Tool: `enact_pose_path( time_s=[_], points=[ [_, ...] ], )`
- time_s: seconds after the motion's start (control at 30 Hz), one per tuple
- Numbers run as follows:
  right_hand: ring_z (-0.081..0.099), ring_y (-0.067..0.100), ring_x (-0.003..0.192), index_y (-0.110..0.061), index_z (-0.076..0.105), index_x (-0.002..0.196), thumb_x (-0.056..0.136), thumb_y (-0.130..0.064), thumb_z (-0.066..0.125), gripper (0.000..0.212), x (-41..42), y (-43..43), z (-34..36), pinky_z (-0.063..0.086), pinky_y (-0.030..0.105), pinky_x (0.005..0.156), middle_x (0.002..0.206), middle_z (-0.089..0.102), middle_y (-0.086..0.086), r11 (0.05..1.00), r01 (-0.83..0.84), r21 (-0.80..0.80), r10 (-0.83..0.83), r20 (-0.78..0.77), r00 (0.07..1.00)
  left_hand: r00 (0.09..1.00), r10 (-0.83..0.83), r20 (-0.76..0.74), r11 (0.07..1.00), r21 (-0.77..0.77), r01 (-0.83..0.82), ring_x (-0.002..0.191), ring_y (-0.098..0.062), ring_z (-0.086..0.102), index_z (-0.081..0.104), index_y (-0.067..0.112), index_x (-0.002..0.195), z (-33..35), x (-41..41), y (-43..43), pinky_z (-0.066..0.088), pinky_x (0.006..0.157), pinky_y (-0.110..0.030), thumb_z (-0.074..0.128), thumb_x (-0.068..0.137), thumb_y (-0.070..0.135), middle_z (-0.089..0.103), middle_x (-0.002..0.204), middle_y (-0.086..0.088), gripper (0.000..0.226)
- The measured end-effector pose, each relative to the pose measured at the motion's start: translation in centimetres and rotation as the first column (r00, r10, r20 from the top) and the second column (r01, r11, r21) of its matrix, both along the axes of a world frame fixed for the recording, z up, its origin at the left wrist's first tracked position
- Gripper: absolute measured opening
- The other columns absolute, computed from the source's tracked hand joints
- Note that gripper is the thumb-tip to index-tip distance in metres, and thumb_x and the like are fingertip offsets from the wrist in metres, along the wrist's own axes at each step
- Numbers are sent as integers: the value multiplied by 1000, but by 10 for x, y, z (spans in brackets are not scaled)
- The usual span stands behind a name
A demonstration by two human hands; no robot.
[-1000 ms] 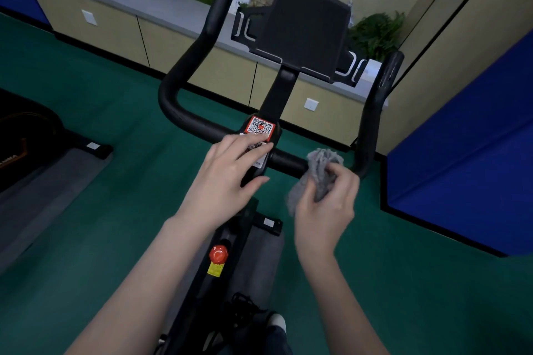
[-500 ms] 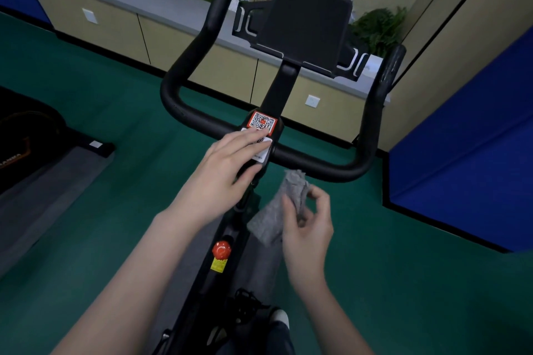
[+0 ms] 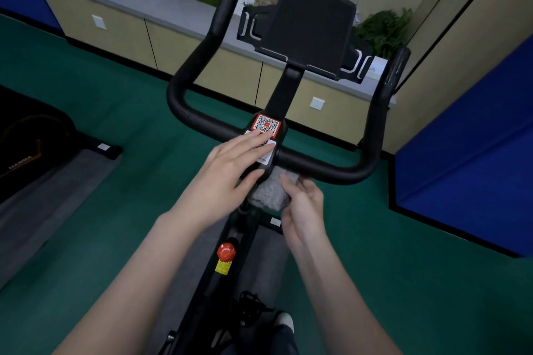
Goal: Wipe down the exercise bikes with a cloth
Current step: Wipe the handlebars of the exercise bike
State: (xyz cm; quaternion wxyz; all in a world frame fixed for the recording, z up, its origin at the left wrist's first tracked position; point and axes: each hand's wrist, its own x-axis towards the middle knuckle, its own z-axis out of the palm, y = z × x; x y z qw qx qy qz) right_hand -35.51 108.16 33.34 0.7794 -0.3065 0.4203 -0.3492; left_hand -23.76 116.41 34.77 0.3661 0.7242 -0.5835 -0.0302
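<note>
Since a second earlier: right hand (image 3: 302, 210) dropped from the right stretch of the crossbar and carried the grey cloth (image 3: 274, 192) in toward the centre, under the bar, beside the stem; the left hand barely shifted.
Cloth: bunched, pressed up just beneath the handlebar (image 3: 323, 164) at its junction with the stem, partly hidden by both hands.
Right hand: fingers curled around the cloth, clasping it from the near side.
Left hand (image 3: 230, 170): flat and unclenched, grasping nothing, fingertips (image 3: 264, 138) resting on the white label just below the QR sticker (image 3: 266, 125), apparently steadying the bike.
Bike in hand: exercise bike (image 3: 239, 242) seen from above the saddle end; tablet holder (image 3: 310, 29), upright handlebar horns and red knob (image 3: 226, 251) all well apart from the cloth.
Progress: judged early to middling on this machine; wiping appeared centred on the handlebar's middle, and no surface showed a visible clean-or-dirty difference.
Left to do: likely the horns, holder, stem, frame and saddle, none shown under the cloth.
Other machines: another dark machine (image 3: 26, 147) stood at the left edge on the green floor (image 3: 115, 101), seemingly awaiting its turn.
</note>
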Motion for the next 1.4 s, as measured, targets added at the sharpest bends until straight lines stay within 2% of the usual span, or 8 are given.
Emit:
enact_pose_path(
  time_s=[0.17,0.37,0.5,0.63,0.8,1.07,1.23,1.4],
  points=[
    [65,18,85,8,56,113,89,7,54,24,-33,-11,0,52,34,86,97,66,13,985,155,73,-159,50,986,995,50,87,998,-42,-46,135,-12,36,54,17,133,1,-5,-1,24,112,-33,58,92,18,46,142,8,41],
    [65,25,87,6,61,99,88,5,58,12,-10,3,0,51,39,89,96,67,19,996,87,19,-88,15,996,974,62,217,995,-85,-44,119,-22,49,63,11,119,13,-15,-28,31,102,-33,61,89,25,60,121,-1,33],
    [66,23,84,9,61,106,86,3,62,21,-26,-3,-1,54,38,85,96,68,18,989,150,15,-149,-34,988,972,2,233,1000,-16,1,117,-23,51,65,13,117,12,-16,-46,27,101,-31,68,83,32,64,112,2,39],
    [69,18,84,0,65,100,84,-3,67,17,-46,-4,-7,56,32,79,94,71,11,950,291,-112,-303,-102,948,973,22,229,999,-46,-11,116,-19,49,69,16,108,4,-12,-48,22,100,-26,71,78,42,65,103,7,39],
    [64,12,82,-5,63,95,86,-2,65,10,-32,4,-8,53,22,72,89,68,5,919,311,-243,-349,-134,927,973,58,221,995,-90,-39,114,-17,49,71,18,102,2,-13,-51,25,97,-27,73,76,40,66,99,11,33],
    [63,6,78,-21,66,89,85,-10,67,11,-57,-7,4,53,30,76,82,67,-6,770,377,-515,-547,-228,806,972,61,228,993,-114,-35,114,-16,48,70,20,104,-1,-12,-51,26,97,-28,72,78,38,65,100,12,31],
    [59,19,98,-10,67,97,85,-6,67,13,-40,0,7,49,33,87,95,64,1,679,238,-695,-561,-282,778,972,69,225,991,-123,-42,114,-14,47,70,21,103,-3,-11,-52,24,96,-25,72,77,38,65,99,13,31],
    [61,25,101,-10,67,99,86,-6,65,13,-62,-11,12,50,49,92,100,66,9,735,247,-632,-513,-279,812,970,70,234,990,-138,-38,114,-14,47,70,21,103,-6,-11,-53,24,96,-25,72,78,39,65,100,13,31]
  ],
)
